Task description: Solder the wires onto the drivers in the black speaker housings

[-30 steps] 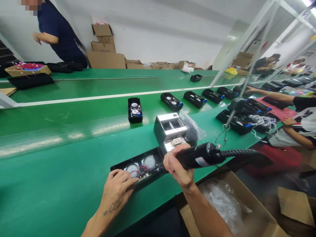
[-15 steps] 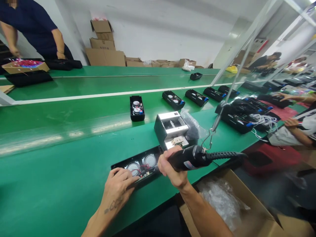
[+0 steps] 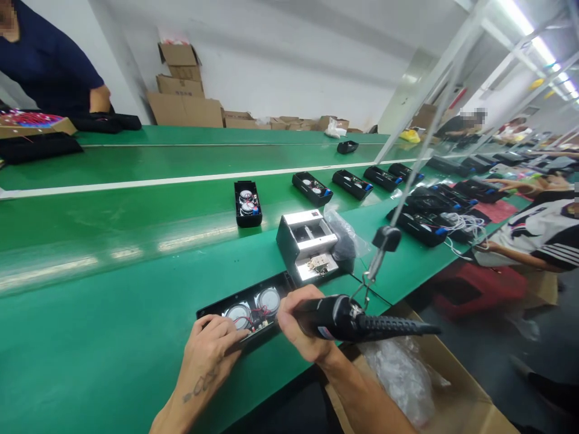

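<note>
A black speaker housing (image 3: pixel 246 293) lies on the green bench, its open side up, showing two round silver-white speaker drivers, red wires and a small circuit board. My left hand (image 3: pixel 208 345) is closed over its near left edge, the fingers at the board. In my right hand (image 3: pixel 302 325) is a black electric screwdriver (image 3: pixel 332 317), held level over the housing's right end; its tip is hidden behind the hand. The tool hangs by a hook from a cord. Just beyond the housing stands a silver and black screw feeder (image 3: pixel 302 244).
Several open speaker housings (image 3: pixel 312 188) stand along the green conveyor (image 3: pixel 190 211). Right of the feeder lies a clear plastic bag (image 3: pixel 346 232). A cardboard box (image 3: pixel 456 374) of plastic bags sits below the bench edge. Co-workers are at the far left and right.
The view has shifted slightly. The screwdriver now points a little more level, and both hands stay at the same housing. The co-worker at far left leans lower.
</note>
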Tool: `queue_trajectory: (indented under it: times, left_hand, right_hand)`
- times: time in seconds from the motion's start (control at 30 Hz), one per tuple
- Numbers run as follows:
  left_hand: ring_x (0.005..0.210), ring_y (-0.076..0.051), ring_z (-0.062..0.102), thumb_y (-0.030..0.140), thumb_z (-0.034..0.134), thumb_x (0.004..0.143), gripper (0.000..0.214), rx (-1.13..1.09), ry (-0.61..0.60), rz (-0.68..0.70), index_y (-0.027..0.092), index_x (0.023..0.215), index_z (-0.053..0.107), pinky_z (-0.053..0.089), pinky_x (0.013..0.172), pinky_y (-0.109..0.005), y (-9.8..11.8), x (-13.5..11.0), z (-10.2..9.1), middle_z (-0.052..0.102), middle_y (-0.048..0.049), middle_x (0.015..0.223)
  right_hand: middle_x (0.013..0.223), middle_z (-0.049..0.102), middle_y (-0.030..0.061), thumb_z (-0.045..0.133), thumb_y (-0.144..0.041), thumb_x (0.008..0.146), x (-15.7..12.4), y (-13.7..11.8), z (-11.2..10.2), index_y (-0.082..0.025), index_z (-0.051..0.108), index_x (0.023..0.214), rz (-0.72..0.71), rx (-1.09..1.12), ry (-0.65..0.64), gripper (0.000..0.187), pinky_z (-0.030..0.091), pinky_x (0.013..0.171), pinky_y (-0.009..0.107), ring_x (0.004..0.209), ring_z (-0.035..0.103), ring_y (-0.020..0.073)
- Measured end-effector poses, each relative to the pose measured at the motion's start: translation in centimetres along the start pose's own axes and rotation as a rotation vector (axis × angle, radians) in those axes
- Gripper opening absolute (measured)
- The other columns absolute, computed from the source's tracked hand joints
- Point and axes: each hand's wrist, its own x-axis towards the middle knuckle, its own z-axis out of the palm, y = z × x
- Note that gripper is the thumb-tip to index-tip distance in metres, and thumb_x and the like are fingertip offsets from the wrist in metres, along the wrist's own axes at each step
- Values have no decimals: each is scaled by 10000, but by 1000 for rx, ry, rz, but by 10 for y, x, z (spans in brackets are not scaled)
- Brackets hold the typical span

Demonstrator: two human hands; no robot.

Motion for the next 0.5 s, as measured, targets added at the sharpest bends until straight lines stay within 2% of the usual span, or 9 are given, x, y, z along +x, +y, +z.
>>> queue_trajectory:
  times: [0.07,0.13,0.2,0.27,0.37,0.5]
  left_hand:
    - [812,-167,697,199,639,943,175,13,9,10,309,967,774,442,950,-379,-4,0,0,758,38,833]
    - [819,-172,702,192,656,922,169,17,18,5,305,963,774,450,951,-385,-5,1,0,767,38,848]
    - [826,-176,707,183,660,907,176,8,21,-4,304,963,773,453,943,-387,-2,1,1,772,35,856]
    - [817,-177,705,182,646,914,172,-3,38,-28,298,950,769,449,937,-391,4,3,1,765,30,836]
    - [817,-180,704,195,621,945,162,-8,62,-57,286,945,755,440,944,-400,15,6,4,754,24,816]
    - [845,-190,711,166,602,944,175,3,84,-51,278,1010,719,435,954,-406,19,7,9,770,15,872]
  right_hand:
    - [592,523,-88,711,-318,918,16,-11,-8,-269,542,975,-71,88,83,185,459,467,262,465,529,117]
    - [546,451,-127,686,-281,935,38,-21,-23,-274,538,1024,-157,136,284,173,432,453,240,411,461,93]
    - [542,463,-131,707,-253,907,62,-26,-43,-260,555,1027,-237,71,493,194,438,463,244,401,456,86]
    - [536,516,-117,736,-249,871,81,-24,-60,-238,574,989,-286,-42,592,201,447,473,260,402,484,94]
    - [489,535,-106,761,-290,842,94,-12,-74,-223,575,911,-266,-144,593,209,433,457,275,381,483,107]
    - [491,533,-94,815,-326,807,89,-3,-76,-215,576,875,-152,-141,484,272,404,432,268,386,478,106]
